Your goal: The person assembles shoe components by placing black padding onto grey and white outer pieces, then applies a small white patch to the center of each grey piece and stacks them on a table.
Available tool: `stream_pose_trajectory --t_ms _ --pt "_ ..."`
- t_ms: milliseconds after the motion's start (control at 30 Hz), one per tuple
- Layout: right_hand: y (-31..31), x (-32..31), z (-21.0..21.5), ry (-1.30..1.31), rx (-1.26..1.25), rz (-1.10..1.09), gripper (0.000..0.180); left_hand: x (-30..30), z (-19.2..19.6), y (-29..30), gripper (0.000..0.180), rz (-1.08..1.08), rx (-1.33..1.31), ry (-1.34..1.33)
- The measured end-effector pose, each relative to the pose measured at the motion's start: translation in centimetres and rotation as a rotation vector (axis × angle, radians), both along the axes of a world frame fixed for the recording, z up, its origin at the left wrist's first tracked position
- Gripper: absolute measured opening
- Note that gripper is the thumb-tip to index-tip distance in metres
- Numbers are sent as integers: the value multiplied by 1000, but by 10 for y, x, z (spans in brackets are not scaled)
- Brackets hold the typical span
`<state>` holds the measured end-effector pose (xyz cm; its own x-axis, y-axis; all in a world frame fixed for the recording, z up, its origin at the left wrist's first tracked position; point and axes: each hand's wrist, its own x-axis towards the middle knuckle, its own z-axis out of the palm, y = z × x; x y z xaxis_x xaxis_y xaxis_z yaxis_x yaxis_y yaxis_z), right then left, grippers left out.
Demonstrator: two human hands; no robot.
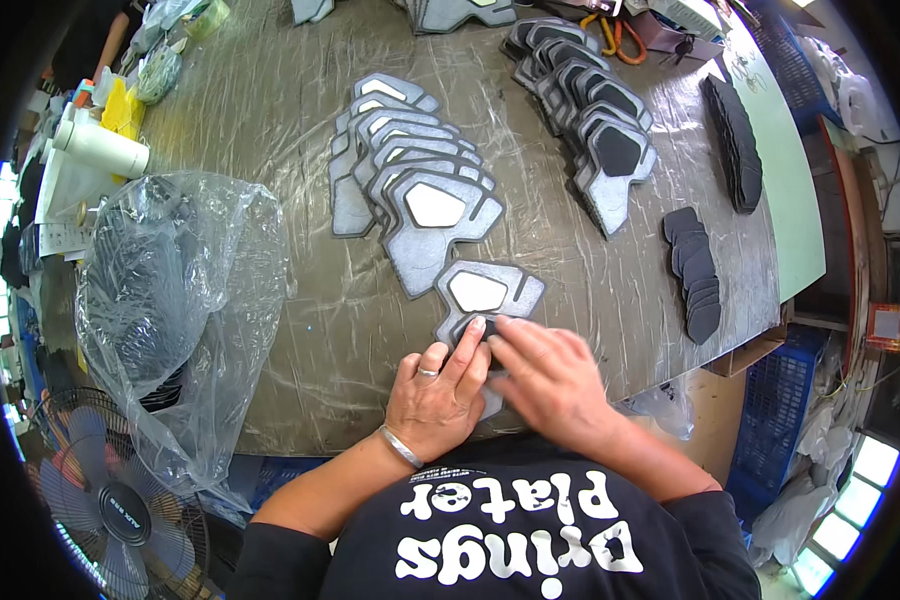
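Left hand (438,392), right hand (550,380) pressing grey panel (485,293), clear bag (185,300) left

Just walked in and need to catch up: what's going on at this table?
A person presses both hands, left hand and right hand, onto a grey, angular foam piece with a white centre at the near edge of the plastic-covered worktable. Beyond it lie an overlapping row of similar white-centred pieces, a row with black centres, and small black pads.
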<state>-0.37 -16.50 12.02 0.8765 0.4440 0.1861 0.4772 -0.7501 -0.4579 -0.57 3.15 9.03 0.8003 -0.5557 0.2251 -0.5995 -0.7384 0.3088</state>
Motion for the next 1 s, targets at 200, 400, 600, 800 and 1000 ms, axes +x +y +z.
stream_pose_trajectory --t_ms 200,400,600,800,1000 --pt "-2 -14 -9 213 -188 68 69 -7 8 11 56 -5 116 28" --pt "-16 -23 -8 259 -299 129 75 -8 12 13 58 -10 215 55" --pt "-19 -25 0 232 -330 117 72 -8 13 14 55 -33 197 70" --pt "-17 -20 -5 241 -120 49 61 -17 14 12 54 -1 182 -11" --pt "6 0 -10 -5 -56 -87 48 -20 9 6 52 34 175 -31"
